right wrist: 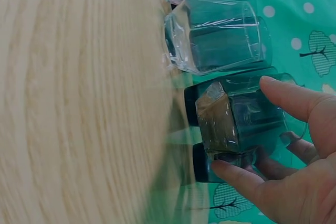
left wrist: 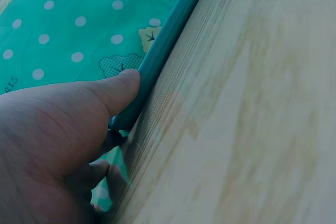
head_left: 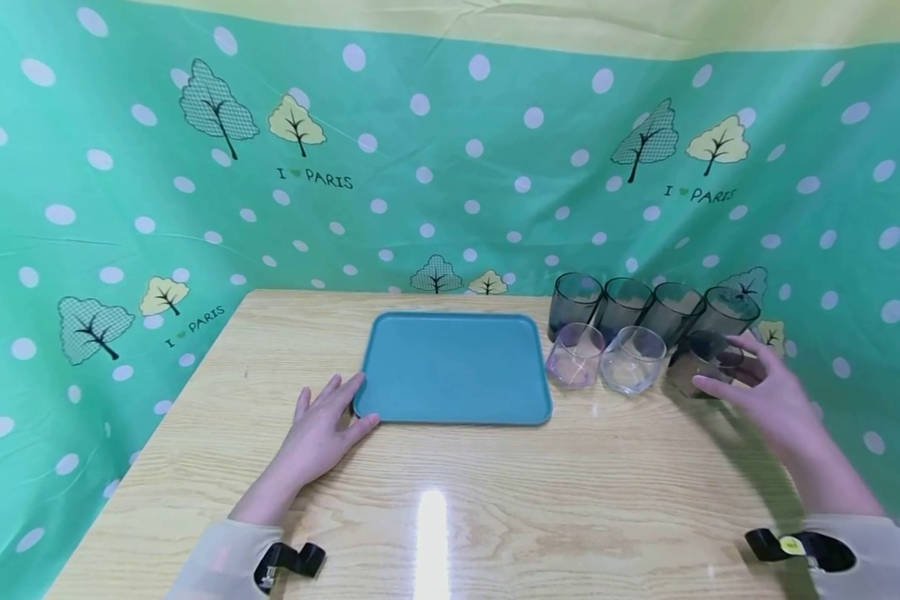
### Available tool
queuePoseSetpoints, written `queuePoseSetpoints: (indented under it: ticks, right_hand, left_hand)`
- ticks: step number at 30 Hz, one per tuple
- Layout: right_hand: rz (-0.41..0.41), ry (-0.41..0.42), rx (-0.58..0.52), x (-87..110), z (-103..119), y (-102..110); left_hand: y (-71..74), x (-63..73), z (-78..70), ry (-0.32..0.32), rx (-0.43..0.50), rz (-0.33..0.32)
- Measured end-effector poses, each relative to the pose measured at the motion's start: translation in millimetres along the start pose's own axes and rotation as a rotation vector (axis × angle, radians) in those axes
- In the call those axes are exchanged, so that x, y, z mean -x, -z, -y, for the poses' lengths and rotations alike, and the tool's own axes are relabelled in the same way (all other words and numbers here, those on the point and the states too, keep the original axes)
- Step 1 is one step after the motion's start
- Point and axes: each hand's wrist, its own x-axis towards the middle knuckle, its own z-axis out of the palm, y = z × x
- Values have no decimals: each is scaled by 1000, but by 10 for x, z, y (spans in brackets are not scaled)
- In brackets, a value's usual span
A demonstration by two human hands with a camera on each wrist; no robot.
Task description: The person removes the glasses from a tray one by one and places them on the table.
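A blue rectangular tray (head_left: 453,367) lies flat on the wooden table. My left hand (head_left: 321,437) holds its near left corner, the thumb (left wrist: 123,87) against the near rim and the other fingers along the left side. At the right end of the glasses, my right hand (head_left: 768,387) grips a dark, faceted drinking glass (right wrist: 218,121), with thumb and fingers on opposite sides; the glass tilts slightly in the right wrist view. Beside it stand a clear glass (head_left: 633,362) and a pinkish clear glass (head_left: 574,358).
Several tall dark glasses (head_left: 624,308) stand in a row behind the short ones, close to the green patterned cloth (head_left: 450,167) hanging at the back. The wooden table (head_left: 540,500) has a bright light reflection near its front.
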Motion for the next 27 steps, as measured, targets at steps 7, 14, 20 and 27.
queuePoseSetpoints:
  ticks: [7,14,20,27]
  right_hand:
    - [8,5,-15,-15,-35,-56]
    - [24,-23,16,-32,-32,-82]
    - [16,8,30,-55,-74,-104]
    - [14,7,32,-70,-88,-124]
  left_hand:
    - [-11,6,-1,0,5,0]
    - [-17,8,21,0,5,1]
    - [-17,5,30,1,-1,0]
    - [-21,5,27,-1,1,-4]
